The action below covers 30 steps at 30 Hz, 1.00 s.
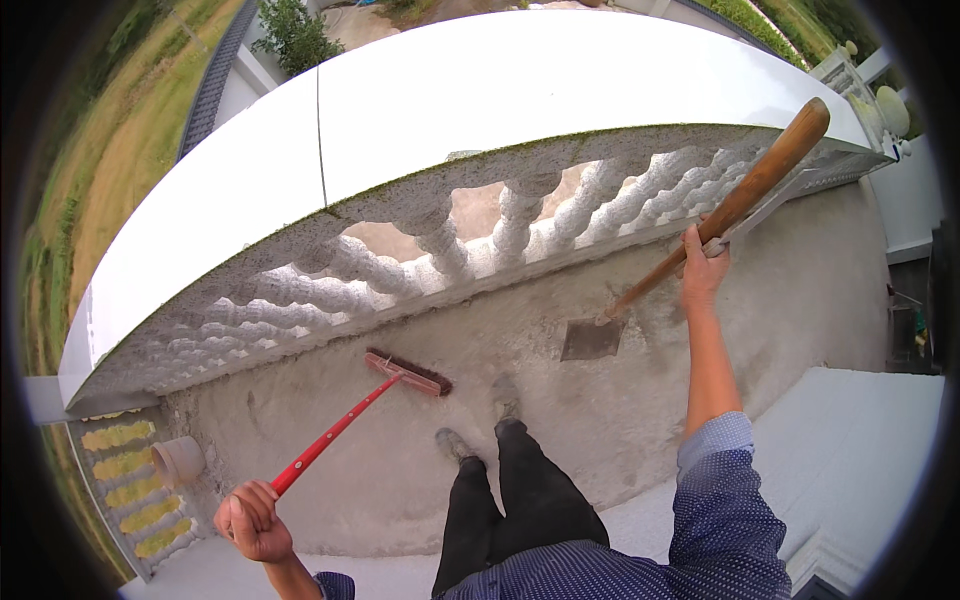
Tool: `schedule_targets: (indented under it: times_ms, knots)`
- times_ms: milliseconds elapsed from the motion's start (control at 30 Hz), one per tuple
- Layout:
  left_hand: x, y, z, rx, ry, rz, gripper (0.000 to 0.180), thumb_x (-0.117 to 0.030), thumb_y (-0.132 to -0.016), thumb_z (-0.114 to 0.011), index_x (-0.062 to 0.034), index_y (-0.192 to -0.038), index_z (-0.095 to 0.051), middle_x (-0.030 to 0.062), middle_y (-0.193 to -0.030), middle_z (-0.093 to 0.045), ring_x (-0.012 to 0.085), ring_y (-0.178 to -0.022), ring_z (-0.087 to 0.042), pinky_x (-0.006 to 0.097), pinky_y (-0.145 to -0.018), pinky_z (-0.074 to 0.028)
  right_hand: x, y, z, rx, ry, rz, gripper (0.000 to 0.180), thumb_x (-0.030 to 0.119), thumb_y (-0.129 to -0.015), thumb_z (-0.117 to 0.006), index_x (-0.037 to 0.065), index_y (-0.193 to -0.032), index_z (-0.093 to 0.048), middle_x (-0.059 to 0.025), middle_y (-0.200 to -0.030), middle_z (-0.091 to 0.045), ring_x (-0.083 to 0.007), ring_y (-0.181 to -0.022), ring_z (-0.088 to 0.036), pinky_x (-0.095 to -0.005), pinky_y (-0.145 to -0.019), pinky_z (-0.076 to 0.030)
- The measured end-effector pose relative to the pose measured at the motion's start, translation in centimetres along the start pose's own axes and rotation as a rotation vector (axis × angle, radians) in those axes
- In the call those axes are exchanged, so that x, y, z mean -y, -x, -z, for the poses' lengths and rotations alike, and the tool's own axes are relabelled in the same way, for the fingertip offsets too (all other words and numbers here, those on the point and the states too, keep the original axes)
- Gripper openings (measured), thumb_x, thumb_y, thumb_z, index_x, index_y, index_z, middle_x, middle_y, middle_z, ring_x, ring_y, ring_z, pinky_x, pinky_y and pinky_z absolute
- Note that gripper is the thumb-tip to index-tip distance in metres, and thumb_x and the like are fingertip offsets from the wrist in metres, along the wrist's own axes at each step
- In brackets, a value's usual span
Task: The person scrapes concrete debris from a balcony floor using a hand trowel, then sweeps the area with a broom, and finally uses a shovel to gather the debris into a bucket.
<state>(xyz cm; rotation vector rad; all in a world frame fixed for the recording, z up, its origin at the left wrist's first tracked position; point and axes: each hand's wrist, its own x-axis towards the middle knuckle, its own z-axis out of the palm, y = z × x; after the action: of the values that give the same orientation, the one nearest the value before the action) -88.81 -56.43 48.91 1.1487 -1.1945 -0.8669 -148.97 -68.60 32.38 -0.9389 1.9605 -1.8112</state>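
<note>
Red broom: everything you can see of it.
The broom has a slim red handle dotted with small pale spots, plastic- or paint-like, and a wide reddish head with darker bristles. A pale brace shows near their joint. It slants forward and rightward from the left hand, closed around the handle's near part, to the head, on the grey floor ahead and left of the shoes.

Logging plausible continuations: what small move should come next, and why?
Perhaps draw the brush head toward the flat blade: they sit apart on the floor, while the left hand grips the red handle and the right hand the wooden handle.
</note>
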Motion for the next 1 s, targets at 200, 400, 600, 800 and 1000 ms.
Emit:
schedule_targets:
  times_ms: [200, 400, 600, 800, 1000]
  knots:
    - [-0.3, 0.3, -0.4, -0.017, -0.016, 0.018, 0.044, -0.012, -0.097, -0.041, -0.0118, -0.055, -0.030, 0.0004, -0.047, -0.032, 0.0112, -0.043, -0.030, 0.032, -0.053, -0.037, -3.6, -4.3, -0.1, -0.127, -0.033, -0.058, 0.030, 0.016, -0.089, -0.071, 0.001, -0.113, -0.060, -0.0027, -0.098, -0.062, -0.0119, -0.086, -0.056, -0.0277, -0.077, -0.046]
    - [-2.6, 0.0, -3.6, -0.006, -0.006, -0.005, 0.045, -0.016, -0.099, -0.040, -0.0132, -0.056, -0.029, -0.0003, -0.048, -0.030, 0.0114, -0.044, -0.028, 0.032, -0.053, -0.037, -3.3, -5.1, -0.8, -0.138, -0.003, -0.195, 0.032, 0.021, -0.090, -0.070, -0.001, -0.111, -0.060, -0.0040, -0.099, -0.061, -0.0135, -0.088, -0.056, -0.0295, -0.079, -0.045]
    - [-7.7, -0.6, -7.0, -0.013, 0.175, 0.020, 0.040, -0.016, -0.094, -0.046, -0.0103, -0.057, -0.033, 0.0022, -0.051, -0.030, 0.0151, -0.047, -0.030, 0.036, -0.055, -0.034, -3.2, -0.5, -0.4, -0.320, 0.222, 0.055, 0.052, 0.019, -0.091, -0.066, -0.006, -0.132, -0.047, -0.0067, -0.103, -0.060, -0.0152, -0.094, -0.056, -0.0285, -0.086, -0.044]
    - [-7.9, -1.8, -11.0, 0.242, 0.243, 0.039, 0.041, -0.018, -0.093, -0.053, -0.0093, -0.056, -0.037, 0.0037, -0.049, -0.036, 0.0162, -0.043, -0.033, 0.036, -0.050, -0.034, -3.0, 21.3, -2.9, 0.165, -0.132, -0.728, 0.059, 0.014, -0.092, -0.062, -0.004, -0.143, -0.038, -0.0075, -0.092, -0.064, -0.0136, -0.076, -0.064, -0.0271, -0.068, -0.054]
    - [-4.7, -2.4, -13.5, 0.379, 0.368, 0.121, 0.042, -0.020, -0.089, -0.057, -0.0096, -0.054, -0.036, 0.0040, -0.049, -0.037, 0.0171, -0.044, -0.034, 0.036, -0.052, -0.037, -0.1, 35.1, -9.0, 0.327, -0.414, -1.285, 0.069, 0.025, -0.097, -0.059, 0.014, -0.153, -0.020, -0.0138, -0.101, -0.060, -0.0245, -0.080, -0.067, -0.0364, -0.065, -0.057]
